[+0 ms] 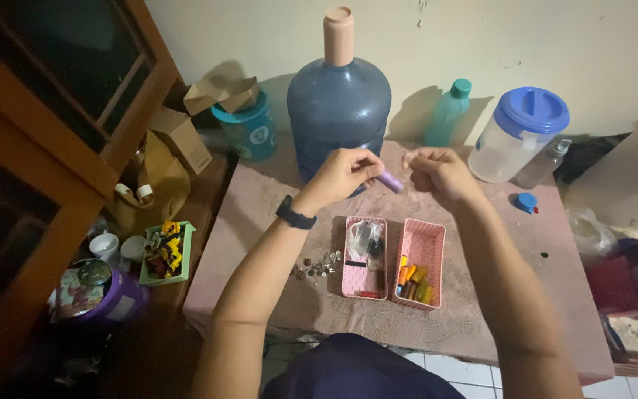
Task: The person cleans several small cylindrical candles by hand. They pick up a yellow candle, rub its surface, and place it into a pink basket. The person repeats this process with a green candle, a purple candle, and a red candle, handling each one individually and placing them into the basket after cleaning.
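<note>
the left hand (341, 176) is closed around a small purple tube-shaped thing (390, 182), fingers pinched on one end, so the other end sticks out toward the right hand (438, 174). the right hand has its fingers drawn together just beside that free end; if it holds a cap or some small piece i cannot tell, it is too blurred. both hands are raised above the table (260, 207), so the purple thing is in the air, not resting on anything.

it looks as a step of opening or closing the small tube; a next move would need a steady pinch from the right fingers while the left keeps the body firm.

below the grip stand two pink baskets: the left basket (365, 257) with a clear bag and dark small items, the right basket (420, 260) with orange and yellow pieces. left of them lie small coins or buttons (317, 266). behind the grip stands a big blue water jug (340, 118) with a pale cap, and further right a teal bottle (448, 112) and a clear jar with blue lid (520, 133). far left are a teal tub (249, 129), a cardboard box (182, 137) and a green tray (165, 253).
</note>
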